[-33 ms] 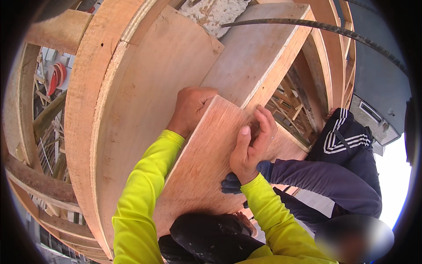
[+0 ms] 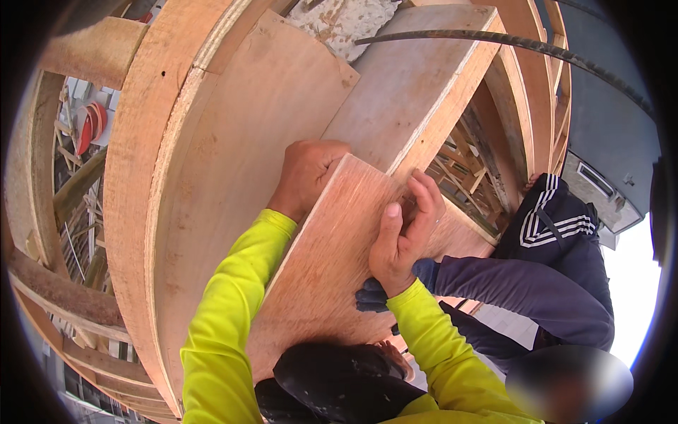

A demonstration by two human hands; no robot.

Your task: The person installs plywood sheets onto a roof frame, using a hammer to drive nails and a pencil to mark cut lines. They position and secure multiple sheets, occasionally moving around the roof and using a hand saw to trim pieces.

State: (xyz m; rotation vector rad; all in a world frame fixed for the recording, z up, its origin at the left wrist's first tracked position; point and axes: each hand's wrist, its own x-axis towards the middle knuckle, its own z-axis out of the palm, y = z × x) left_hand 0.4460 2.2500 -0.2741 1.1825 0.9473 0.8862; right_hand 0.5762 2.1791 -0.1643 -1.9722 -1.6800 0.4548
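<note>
A reddish plywood board [image 2: 321, 247] lies slanted in front of me, its upper end against a box-shaped wooden beam [image 2: 417, 78]. My left hand [image 2: 311, 173] is closed at the board's upper left edge, its fingertips hidden behind that edge. At the upper right corner, my right hand [image 2: 406, 237] rests against the board. Its thumb stands apart from its half-bent fingers, which reach toward the beam's end, and no object shows in it. Just below my right wrist, another person's dark-gloved hand [image 2: 372, 295] touches the board.
A curved plywood form wall [image 2: 169, 141] rises at my left. A bent steel rebar [image 2: 508, 44] crosses over the beam. Timber ribs and gaps lie at the right. The co-worker's dark sleeve [image 2: 522, 286] and leg are close by, and my knee [image 2: 332, 374] is below the board.
</note>
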